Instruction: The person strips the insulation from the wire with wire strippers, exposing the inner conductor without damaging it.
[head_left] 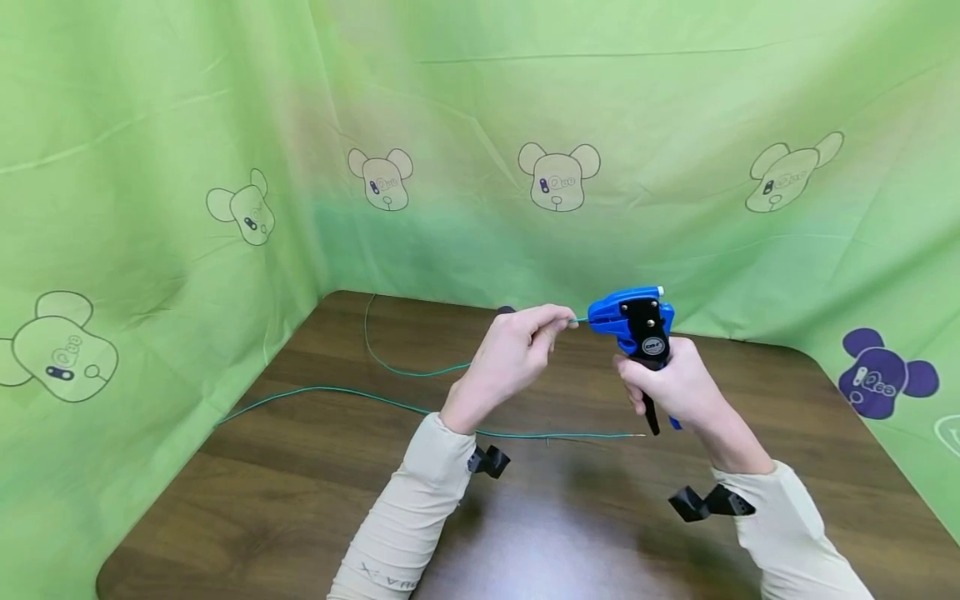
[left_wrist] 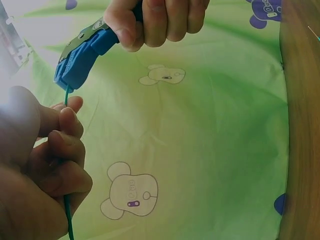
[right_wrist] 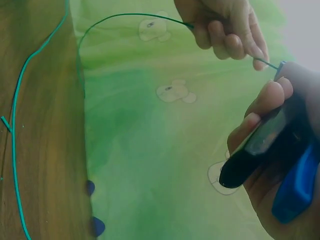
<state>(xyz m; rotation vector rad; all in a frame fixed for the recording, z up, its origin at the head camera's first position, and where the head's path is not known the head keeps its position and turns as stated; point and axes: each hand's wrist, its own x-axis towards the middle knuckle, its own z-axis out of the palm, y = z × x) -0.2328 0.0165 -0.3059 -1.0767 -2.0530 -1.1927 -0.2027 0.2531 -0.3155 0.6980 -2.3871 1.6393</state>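
My left hand [head_left: 510, 350] pinches a thin green wire [left_wrist: 69, 215] between thumb and fingertips. The wire's front end enters the nose of a blue and black wire stripper [head_left: 643, 321], which hides its tip. Around the stripper's handles, the fingers of my right hand [head_left: 678, 383] are curled, holding the tool raised above the table. In the right wrist view, the black handle [right_wrist: 260, 150] and the blue handle [right_wrist: 298, 185] stand apart. Behind my left hand the wire loops back toward the table's far edge.
Across the brown wooden table [head_left: 247, 500] lies another stretch of green wire [head_left: 322, 388], its bare end pointing right, below the stripper. A short green scrap [right_wrist: 6, 124] touches it. Green cloth [head_left: 465, 100] with printed bear heads hangs around the back and sides.
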